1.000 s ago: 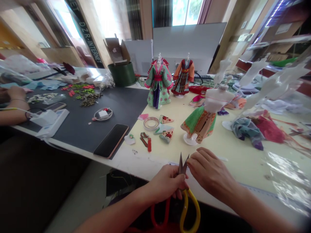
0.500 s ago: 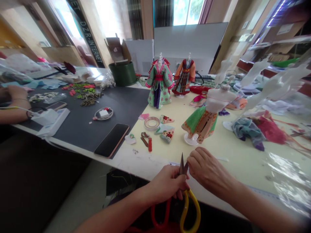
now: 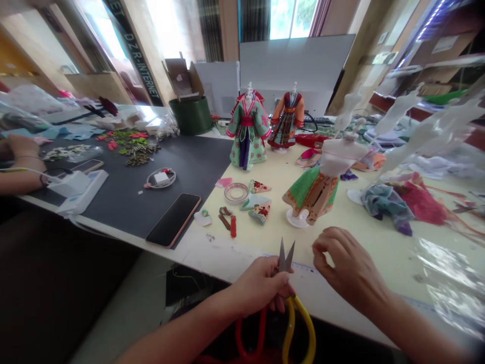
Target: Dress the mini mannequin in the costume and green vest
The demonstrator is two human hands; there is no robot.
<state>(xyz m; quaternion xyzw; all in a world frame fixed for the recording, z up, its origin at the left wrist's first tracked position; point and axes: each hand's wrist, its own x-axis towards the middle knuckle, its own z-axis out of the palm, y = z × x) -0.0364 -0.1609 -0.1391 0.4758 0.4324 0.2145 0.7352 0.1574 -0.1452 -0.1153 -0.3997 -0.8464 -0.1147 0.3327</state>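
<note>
Near the table's front edge, my left hand (image 3: 261, 285) is closed around the pivot area of a pair of scissors (image 3: 287, 257). Their blades point up and stand apart, while one red and one yellow handle loop hang below my fingers. To the right, my right hand (image 3: 346, 263) hovers over the table, thumb and fingertips pressed together in a pinch. Whatever may be in that pinch is too small or hidden to make out. Beyond it stands a small white mannequin (image 3: 343, 155) wearing a green and tan skirt (image 3: 312, 194). A clear ruler (image 3: 303, 267) lies between my hands.
Fabric pieces (image 3: 260, 211), a tape roll (image 3: 237, 193) and a phone (image 3: 174, 220) lie left of the mannequin. Two dressed figures (image 3: 248, 134) stand behind. Loose cloth (image 3: 390, 202) and white mannequins are at the right. Another person's hand (image 3: 25, 149) is at far left.
My right hand has moved right, away from the scissor blades, with its fingers still pinched. The blades now show fully and stand apart. My left hand has stayed about where it was.
</note>
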